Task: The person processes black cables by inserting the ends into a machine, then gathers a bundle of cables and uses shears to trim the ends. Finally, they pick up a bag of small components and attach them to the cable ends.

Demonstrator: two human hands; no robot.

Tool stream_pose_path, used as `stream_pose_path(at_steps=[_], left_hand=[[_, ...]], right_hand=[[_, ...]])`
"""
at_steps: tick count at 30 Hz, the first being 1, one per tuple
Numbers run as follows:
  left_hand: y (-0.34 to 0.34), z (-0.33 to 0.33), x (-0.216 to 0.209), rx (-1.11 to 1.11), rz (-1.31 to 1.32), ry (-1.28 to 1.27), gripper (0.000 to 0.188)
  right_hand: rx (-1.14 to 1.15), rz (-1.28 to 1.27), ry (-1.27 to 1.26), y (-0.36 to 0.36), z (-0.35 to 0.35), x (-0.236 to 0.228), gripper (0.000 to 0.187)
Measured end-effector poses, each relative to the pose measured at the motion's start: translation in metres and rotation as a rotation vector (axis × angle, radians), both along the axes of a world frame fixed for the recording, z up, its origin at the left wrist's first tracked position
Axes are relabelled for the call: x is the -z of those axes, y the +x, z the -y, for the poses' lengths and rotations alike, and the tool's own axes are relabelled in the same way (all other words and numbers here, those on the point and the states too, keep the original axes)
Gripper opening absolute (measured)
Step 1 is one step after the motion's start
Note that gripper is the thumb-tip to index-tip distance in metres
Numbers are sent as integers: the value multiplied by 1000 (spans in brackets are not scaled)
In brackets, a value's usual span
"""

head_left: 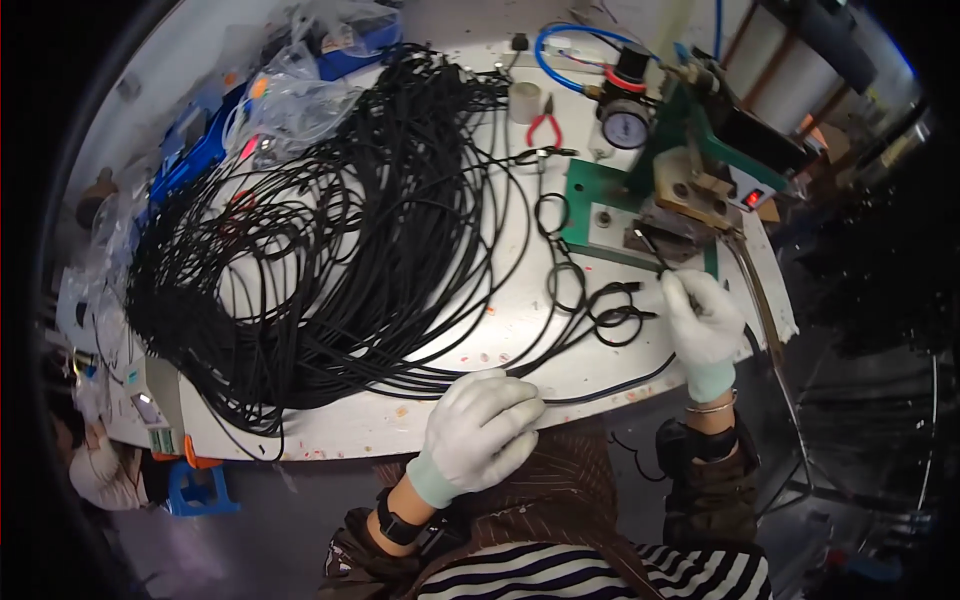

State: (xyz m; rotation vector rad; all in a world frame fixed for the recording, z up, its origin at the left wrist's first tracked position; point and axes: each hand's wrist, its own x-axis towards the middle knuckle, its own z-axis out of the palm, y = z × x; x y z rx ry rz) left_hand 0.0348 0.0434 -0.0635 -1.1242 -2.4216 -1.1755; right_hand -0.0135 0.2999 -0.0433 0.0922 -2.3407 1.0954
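Note:
A large bundle of black cables (400,220) spreads across the left and middle of the white table. In a white glove, my right hand (702,318) pinches one black cable near its end. The cable's thin tip (645,240) points up at the metal block of a green bench press (597,188). My left hand (482,425), also gloved, is at the table's front edge with its fingers curled over a black cable (600,393). That cable runs along the edge toward my right hand. What lies under the left fingers is partly hidden.
Beside the press stand a pressure gauge (625,127) and a blue air hose (545,45). Red-handled pliers (545,127) lie behind looped cable ends (566,285). Blue bins (195,140) with clear plastic bags line the left. A small box device (152,400) stands at the front left corner.

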Motion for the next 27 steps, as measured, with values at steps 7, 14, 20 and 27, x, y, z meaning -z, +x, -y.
stream_pose_path(at_steps=[7,14,20,27], left_hand=[[1,13,8,-112,-5,97,24],[7,18,23,-82,-23,182,18],[14,38,18,-239,-132,242,15],[9,40,20,-258,-127,285,13]], right_hand=[[26,16,93,-24,5,6,13],[120,373,12,-18,9,-6,20],[183,207,-46,-5,37,-15,25],[248,99,43,-4,31,-4,28]])
